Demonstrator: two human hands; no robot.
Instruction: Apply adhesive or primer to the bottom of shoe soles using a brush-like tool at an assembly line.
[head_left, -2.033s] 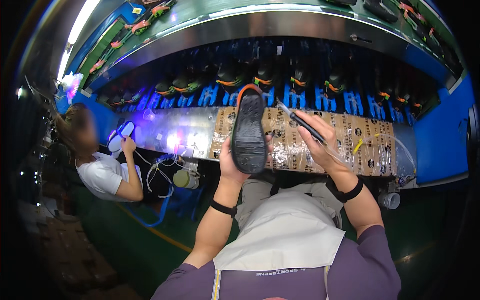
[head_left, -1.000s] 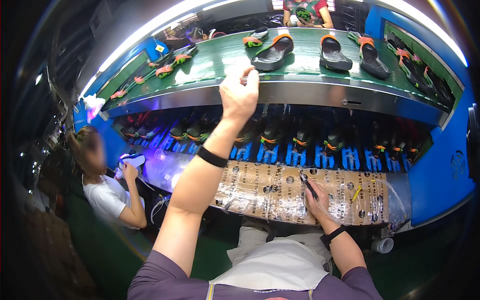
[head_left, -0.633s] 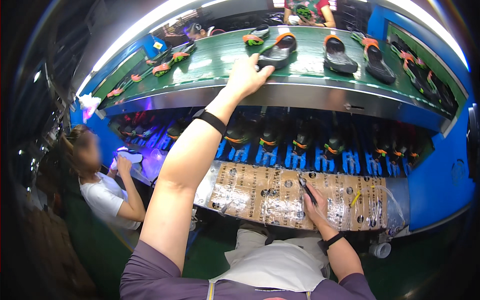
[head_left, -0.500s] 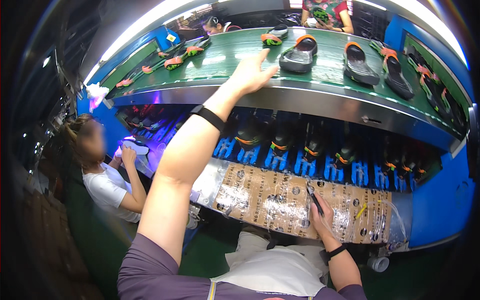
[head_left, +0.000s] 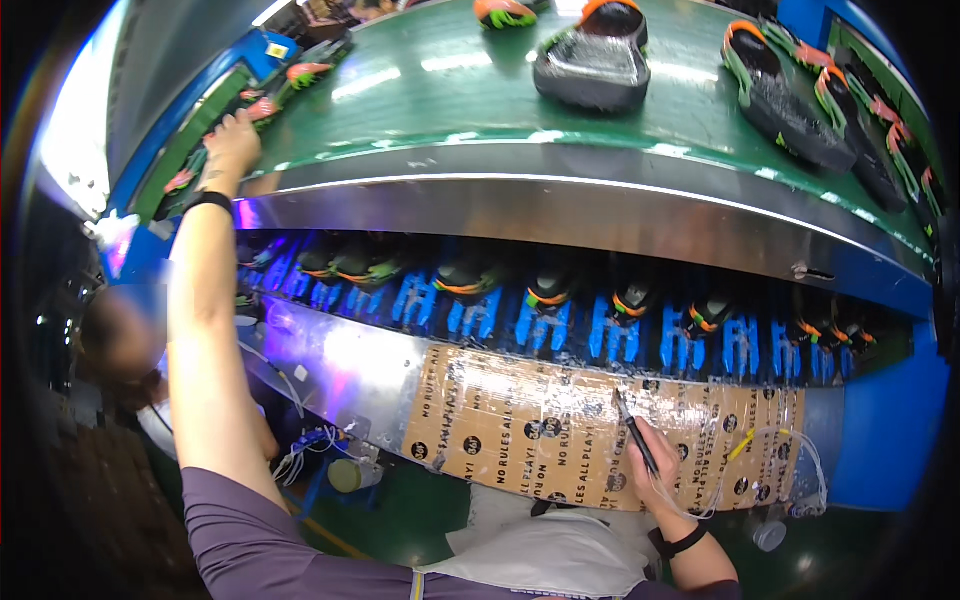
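My left arm stretches out to the far left over the green conveyor belt. There my left hand has its fingers curled at the coral heel of a shoe, partly hidden by the hand. In my right hand is a black pen-shaped tool with a thin metallic tip, pointing away from me. This hand rests over a cardboard sheet under clear film on the ledge. Nearest on the belt ahead is a black shoe with an orange heel, sole side up.
More shoes lie on the belt at right. Below its metal edge, a lower row of shoes sits on blue supports. A yellow piece with pale tubing lies on the cardboard. A co-worker is at left, beside my arm.
My left hand has swung from the belt's middle to the shoe at the far left. The view has shifted nearer the belt. My right hand still holds the pen-shaped tool over the cardboard.
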